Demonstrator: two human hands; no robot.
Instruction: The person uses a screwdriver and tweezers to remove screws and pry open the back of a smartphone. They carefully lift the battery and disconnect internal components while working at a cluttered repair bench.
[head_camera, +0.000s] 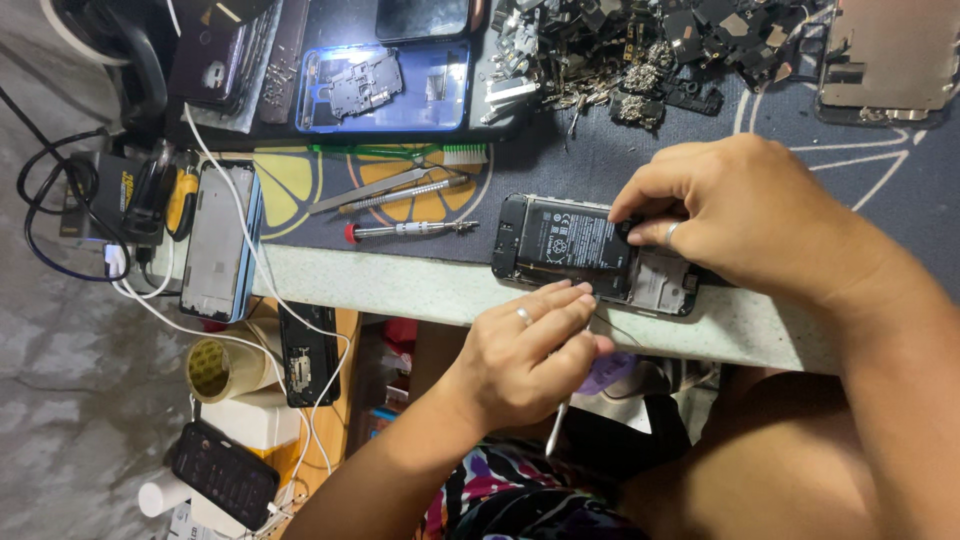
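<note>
An opened black phone (570, 245) with its back off lies at the table's near edge, its black battery showing. My right hand (740, 220), a ring on one finger, rests over the phone's right half, and its fingertips press at the battery's right edge. My left hand (520, 350), also ringed, touches the phone's near edge with its fingertips. It grips a thin pale tool (555, 432), whose free end sticks out toward my lap. The tool's working tip is hidden under the fingers.
On the dark mat lie a red-capped screwdriver (400, 230), tweezers (380, 185), a green brush (400, 152), a blue phone frame (385, 90) and a pile of small metal parts (620, 50). At the left are another phone frame (220, 240), cables, a tape roll (215, 368) and a black phone (225, 470).
</note>
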